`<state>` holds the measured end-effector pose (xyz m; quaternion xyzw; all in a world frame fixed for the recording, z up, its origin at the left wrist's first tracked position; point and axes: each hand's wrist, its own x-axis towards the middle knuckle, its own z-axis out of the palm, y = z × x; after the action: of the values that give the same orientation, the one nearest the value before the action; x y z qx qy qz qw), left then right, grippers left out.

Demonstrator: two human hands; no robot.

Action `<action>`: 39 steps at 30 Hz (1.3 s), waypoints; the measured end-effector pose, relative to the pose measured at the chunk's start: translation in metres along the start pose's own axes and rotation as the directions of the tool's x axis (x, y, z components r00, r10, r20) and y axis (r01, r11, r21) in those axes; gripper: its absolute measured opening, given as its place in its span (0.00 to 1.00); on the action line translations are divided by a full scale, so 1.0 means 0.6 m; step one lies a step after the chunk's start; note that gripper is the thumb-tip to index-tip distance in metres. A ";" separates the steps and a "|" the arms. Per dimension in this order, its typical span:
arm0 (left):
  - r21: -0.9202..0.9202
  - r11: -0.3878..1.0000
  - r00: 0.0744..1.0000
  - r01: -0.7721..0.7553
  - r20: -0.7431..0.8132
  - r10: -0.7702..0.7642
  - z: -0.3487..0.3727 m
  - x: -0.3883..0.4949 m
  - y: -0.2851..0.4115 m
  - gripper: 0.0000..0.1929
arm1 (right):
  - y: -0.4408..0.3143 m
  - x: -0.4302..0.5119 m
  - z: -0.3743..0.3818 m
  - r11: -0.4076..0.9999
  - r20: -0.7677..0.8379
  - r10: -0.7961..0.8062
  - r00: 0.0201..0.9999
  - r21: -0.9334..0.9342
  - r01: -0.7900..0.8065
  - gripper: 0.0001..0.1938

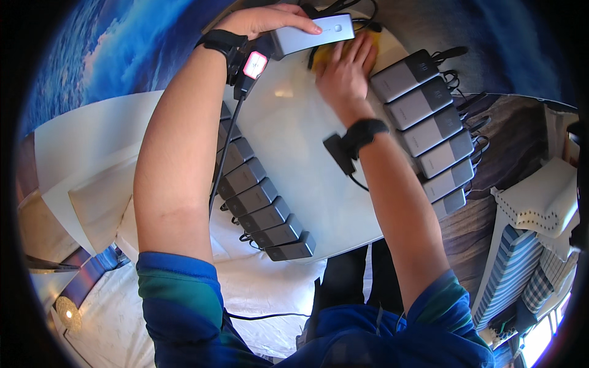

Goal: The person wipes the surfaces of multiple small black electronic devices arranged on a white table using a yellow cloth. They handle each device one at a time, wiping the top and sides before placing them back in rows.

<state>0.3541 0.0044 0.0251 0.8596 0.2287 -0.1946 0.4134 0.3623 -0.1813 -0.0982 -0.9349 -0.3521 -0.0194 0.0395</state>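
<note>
My left hand (264, 20) grips a silver-grey power bank (301, 39) and holds it up over the far end of the white table (317, 184). Its thumb lies across the broad face. Beside it, my right hand (347, 69) presses flat on a yellow cloth (375, 46), fingers spread and slightly blurred. The cloth has a dark edge and is partly hidden under that hand and the power bank. Black cables (343, 5) lie just beyond it.
Grey power banks with dark ends stand in a right row (407, 76) and a left row (251, 198), several in each, with short black cables attached. Black devices are strapped to both wrists; a cable (225, 156) runs down from the left one. A striped chair (511, 271) stands at right.
</note>
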 end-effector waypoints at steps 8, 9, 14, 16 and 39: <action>-0.187 0.977 0.982 0.102 0.178 -0.068 -0.016 0.004 0.013 0.28 | -0.093 -0.182 -0.017 0.624 -0.186 -0.533 0.826 0.573 0.531 0.21; -0.196 0.977 0.984 0.087 0.170 -0.053 -0.014 0.005 0.012 0.28 | -0.095 -0.193 -0.016 0.607 -0.134 -0.634 0.762 0.525 0.597 0.20; -0.264 0.963 0.982 0.062 0.187 -0.012 -0.008 -0.001 0.006 0.28 | -0.038 -0.089 0.001 0.931 -0.051 -0.236 0.970 0.273 0.241 0.33; -0.257 0.963 0.987 0.075 0.156 -0.035 -0.007 -0.003 0.005 0.27 | -0.020 -0.050 0.003 0.981 -0.180 -0.096 0.979 0.149 0.124 0.34; -0.105 0.994 0.993 0.007 0.120 0.006 -0.004 0.014 -0.020 0.37 | -0.008 -0.022 0.011 0.990 -0.064 -0.045 0.997 0.129 0.053 0.32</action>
<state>0.3550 0.0149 0.0147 0.8234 0.2137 -0.2337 0.4710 0.3493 -0.1856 -0.1053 -0.9203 -0.3743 -0.0257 0.1109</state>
